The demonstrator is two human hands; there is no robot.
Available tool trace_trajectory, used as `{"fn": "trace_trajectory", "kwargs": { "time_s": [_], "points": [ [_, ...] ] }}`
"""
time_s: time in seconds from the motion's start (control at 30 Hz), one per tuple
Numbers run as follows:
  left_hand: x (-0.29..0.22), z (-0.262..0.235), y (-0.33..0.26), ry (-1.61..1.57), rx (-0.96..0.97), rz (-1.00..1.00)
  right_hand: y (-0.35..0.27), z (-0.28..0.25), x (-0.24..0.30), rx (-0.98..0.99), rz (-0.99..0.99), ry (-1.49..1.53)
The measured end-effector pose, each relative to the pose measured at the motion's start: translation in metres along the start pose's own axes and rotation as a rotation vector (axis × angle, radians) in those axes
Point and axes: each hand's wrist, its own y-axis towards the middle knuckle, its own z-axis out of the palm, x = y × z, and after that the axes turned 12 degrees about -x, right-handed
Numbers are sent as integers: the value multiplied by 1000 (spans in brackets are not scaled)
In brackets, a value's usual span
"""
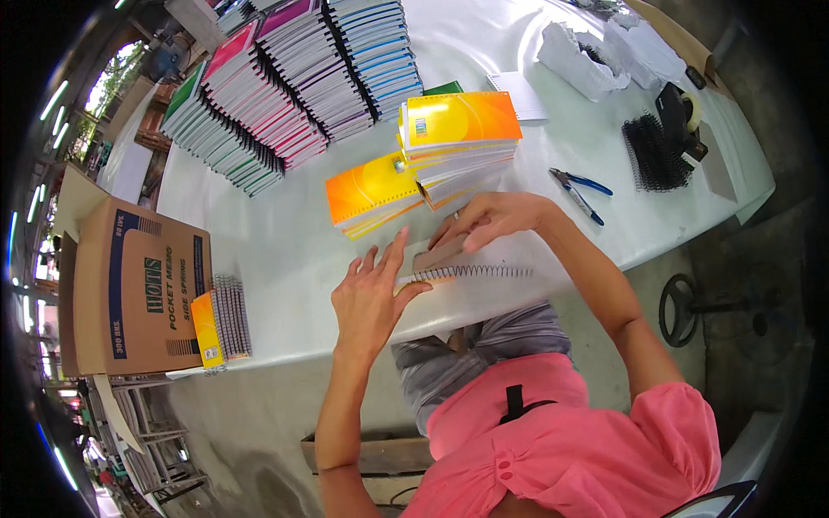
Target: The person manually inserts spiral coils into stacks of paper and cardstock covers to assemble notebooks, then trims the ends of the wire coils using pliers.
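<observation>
Lying between both hands [432, 246] — spiral notebook [471, 269].

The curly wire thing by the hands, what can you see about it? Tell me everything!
The spiral wire is a thin, pale metal-looking coil lying flat near the front edge of the white table. It runs left to right along the edge of a brown, cardboard-looking sheet. The left hand touches its left end with the thumb, while the right hand presses on the sheet just behind it. Its right end lies free on the table.
</observation>
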Motion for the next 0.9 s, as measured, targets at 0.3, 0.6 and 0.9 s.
{"fn": "trace_trajectory", "kwargs": {
  "time_s": [0.3,0.6,0.9],
  "points": [
    [7,1,-8,-280,-97,-211,-2,2,-4,-27,-64,456],
    [12,24,-27,-904,-248,-641,13,15,32,13,41,-70],
    [17,45,-36,-1197,-294,-679,15,9,3,-34,-60,209]
  ]
}}
